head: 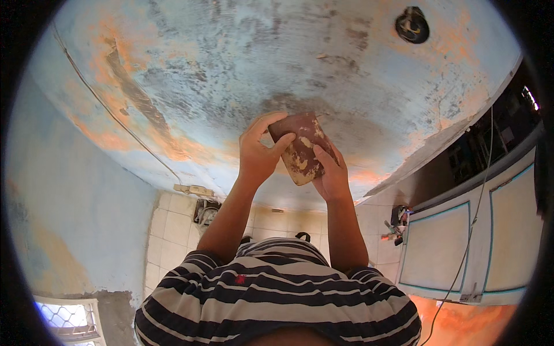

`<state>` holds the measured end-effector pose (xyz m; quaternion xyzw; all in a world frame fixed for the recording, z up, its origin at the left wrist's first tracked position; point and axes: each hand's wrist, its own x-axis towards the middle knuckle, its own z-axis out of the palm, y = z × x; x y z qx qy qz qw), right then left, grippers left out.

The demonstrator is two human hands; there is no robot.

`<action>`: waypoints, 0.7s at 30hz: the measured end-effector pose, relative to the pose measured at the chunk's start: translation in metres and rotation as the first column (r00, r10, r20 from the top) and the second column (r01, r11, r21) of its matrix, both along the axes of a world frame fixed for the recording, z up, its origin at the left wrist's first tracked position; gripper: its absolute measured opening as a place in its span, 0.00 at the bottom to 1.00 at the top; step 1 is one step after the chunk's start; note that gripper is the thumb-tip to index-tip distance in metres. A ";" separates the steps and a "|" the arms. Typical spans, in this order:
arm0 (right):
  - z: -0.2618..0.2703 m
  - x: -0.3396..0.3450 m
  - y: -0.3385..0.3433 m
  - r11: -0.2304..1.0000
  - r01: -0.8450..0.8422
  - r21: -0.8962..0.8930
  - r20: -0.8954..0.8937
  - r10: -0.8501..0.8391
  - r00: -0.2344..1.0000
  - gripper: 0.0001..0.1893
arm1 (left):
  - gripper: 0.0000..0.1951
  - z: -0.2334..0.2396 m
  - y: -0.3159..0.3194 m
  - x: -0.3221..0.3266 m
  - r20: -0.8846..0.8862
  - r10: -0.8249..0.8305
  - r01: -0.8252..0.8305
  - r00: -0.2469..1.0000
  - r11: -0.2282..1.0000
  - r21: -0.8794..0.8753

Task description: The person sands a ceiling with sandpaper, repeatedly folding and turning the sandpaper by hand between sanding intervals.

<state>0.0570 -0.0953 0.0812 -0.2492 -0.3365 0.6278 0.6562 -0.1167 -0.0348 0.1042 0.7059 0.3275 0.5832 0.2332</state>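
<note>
Between both hands, in front of the wall, is a worn, dark reddish-brown flat piece [303, 147], perhaps sandpaper or a sanding block, with pale yellowish patches. My left hand [262, 147] grips its upper left edge, thumb on the near face and fingers around the top corner. On its lower right side, my right hand [332, 171] holds it with the thumb on the face and the fingers behind. Behind it, the light blue wall [225, 65] has dark scuffed marks, orange patches and a grey patched strip. Whether the piece touches the wall I cannot tell.
A round wall opening with wires [412, 26] is at upper right. A thin cable [117, 119] runs down the wall at left. White panelled doors [437, 246] stand at right, beside assorted items [396, 225] on the tiled floor [171, 220]. A barred window [69, 318] is at lower left.
</note>
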 end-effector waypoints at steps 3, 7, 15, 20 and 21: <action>0.009 -0.037 0.010 0.998 0.059 0.002 -0.080 -0.059 0.995 0.26 | 0.25 0.006 0.014 -0.034 -0.077 0.184 -0.174 0.980 0.977 0.123; 0.022 -0.060 0.038 0.901 0.367 0.231 0.107 -0.399 0.911 0.26 | 0.24 0.003 0.046 -0.085 0.035 0.188 -0.191 0.982 0.965 0.178; 0.164 -0.074 0.088 0.235 0.096 0.967 0.241 -0.968 -0.063 0.28 | 0.22 0.047 0.106 -0.154 -0.010 0.377 -0.318 0.926 0.793 0.519; 0.284 -0.058 0.118 0.056 -0.350 0.935 -0.109 -0.894 -0.434 0.37 | 0.23 0.175 0.136 -0.173 -0.038 0.395 -0.215 0.918 0.575 0.790; 0.304 -0.053 0.122 0.070 -0.461 0.884 -0.197 -0.840 -0.506 0.39 | 0.24 0.203 0.141 -0.173 -0.061 0.436 -0.183 0.898 0.497 0.848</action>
